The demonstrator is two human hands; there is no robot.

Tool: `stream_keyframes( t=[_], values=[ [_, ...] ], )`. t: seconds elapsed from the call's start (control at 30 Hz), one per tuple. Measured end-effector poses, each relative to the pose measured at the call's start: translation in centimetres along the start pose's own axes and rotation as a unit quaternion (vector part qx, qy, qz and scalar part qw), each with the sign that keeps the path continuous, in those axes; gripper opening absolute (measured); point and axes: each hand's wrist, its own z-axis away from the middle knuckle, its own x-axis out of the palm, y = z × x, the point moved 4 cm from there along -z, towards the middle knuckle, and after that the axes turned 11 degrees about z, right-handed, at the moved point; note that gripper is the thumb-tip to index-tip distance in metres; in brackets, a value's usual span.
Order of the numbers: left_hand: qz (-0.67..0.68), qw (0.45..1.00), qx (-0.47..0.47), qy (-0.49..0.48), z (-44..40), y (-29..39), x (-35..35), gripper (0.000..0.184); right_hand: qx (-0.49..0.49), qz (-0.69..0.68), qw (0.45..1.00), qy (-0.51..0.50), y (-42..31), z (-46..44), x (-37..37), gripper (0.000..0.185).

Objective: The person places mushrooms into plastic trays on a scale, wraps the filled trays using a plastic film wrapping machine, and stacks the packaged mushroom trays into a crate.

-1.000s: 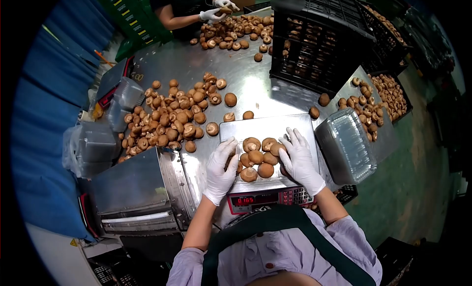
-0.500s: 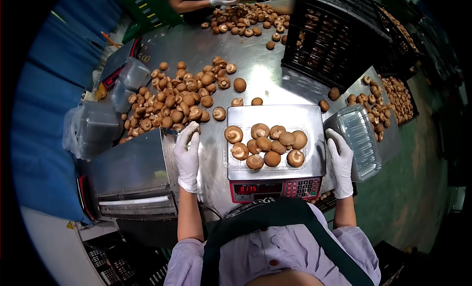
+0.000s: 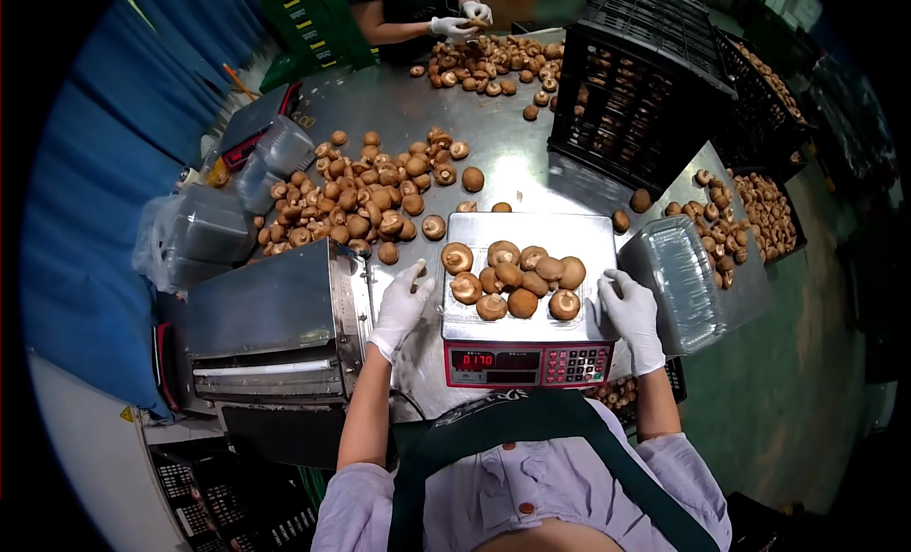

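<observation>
A clear tray of several brown mushrooms (image 3: 522,303) rests on the metal plate of the scale (image 3: 528,362), whose red display reads about 0.170. My left hand (image 3: 403,308), in a white glove, is just left of the scale, fingers apart and holding nothing. Beside the plate's right edge is my right hand (image 3: 631,317), also gloved, with its fingers apart and nothing in it. A stack of clear plastic trays (image 3: 678,285) leans right behind my right hand.
A large mushroom pile (image 3: 370,196) lies left on the metal table (image 3: 380,111). Black crates (image 3: 636,87) stand at the back right. Across the table, a person's gloved hands (image 3: 460,23) hold a mushroom. A metal-topped machine (image 3: 266,301) sits at the left.
My hands have moved off the mushrooms to either side of the scale, leaving them spread out. My left hand has since come back nearer the scale. The display went from 0.165 to 0.175, then 0.170.
</observation>
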Motion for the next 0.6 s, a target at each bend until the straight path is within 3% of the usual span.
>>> stream_keyframes(
  t=[0.07,0.13,0.17,0.43,0.5,0.6],
  values=[
    [0.016,1.0,0.0,0.0,0.0,-0.8,0.7,0.046,-0.035,0.044,0.998,-0.018,0.1,-0.1,0.9,0.036],
    [0.05,0.991,-0.107,-0.058,0.3,-1.5,1.7,0.043,-0.05,0.057,0.993,-0.085,-1.6,0.4,0.6,0.038],
    [0.071,0.99,-0.111,-0.044,0.5,-1.1,1.9,0.039,-0.066,0.087,0.991,-0.075,-1.1,0.1,1.8,0.036],
    [0.053,0.992,-0.113,-0.008,2.6,-2.1,-1.0,0.038,-0.052,-0.023,0.997,-0.058,-3.5,1.9,1.8,0.03],
    [0.062,0.996,-0.055,0.034,3.6,-1.9,-3.0,0.037,-0.073,-0.03,0.995,-0.062,-5.1,2.1,2.1,0.031],
    [0.034,0.996,-0.058,0.052,6.1,1.4,-7.7,0.037,-0.096,-0.053,0.992,-0.064,-8.2,2.8,2.9,0.029]
  ],
)
